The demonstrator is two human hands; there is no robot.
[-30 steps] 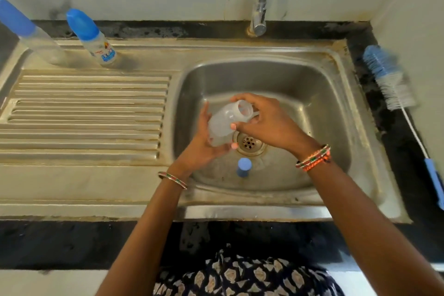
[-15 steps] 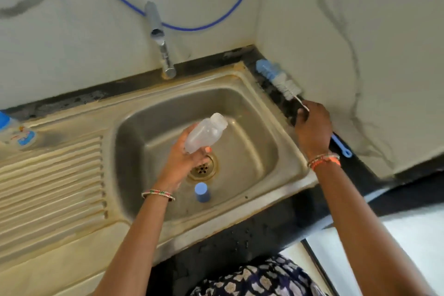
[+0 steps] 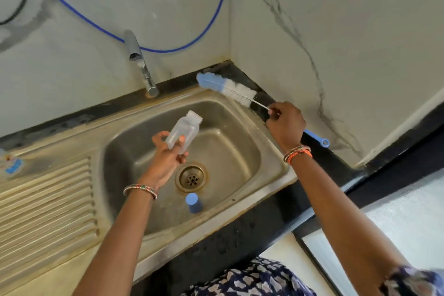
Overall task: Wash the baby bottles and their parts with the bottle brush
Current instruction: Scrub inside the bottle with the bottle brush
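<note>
The left hand point(image 3: 168, 155) reaches over the sink point(image 3: 271, 151) with its wrist bent back, fingers curled round the base of 1 clear bottle point(image 3: 184, 131), which is uncapped and tilted with its open neck toward the back right. The right hand point(image 3: 286, 125) is stretched out to the dark counter point(image 3: 336, 158) at the sink's right edge, its fingers closed round the bottle brush point(image 3: 225, 87) where wire stem meets blue handle; the blue-and-white bristle head points toward the corner by the tap point(image 3: 141, 65), and the handle's looped end sticks out behind the wrist. 1 blue cap point(image 3: 193, 202) stands in the basin just in front of the drain point(image 3: 191, 177). At the far left edge 1 more bottle point(image 3: 10, 164) lies blurred and cut off, only its label showing. Whether the bristles touch the counter cannot be told.
</note>
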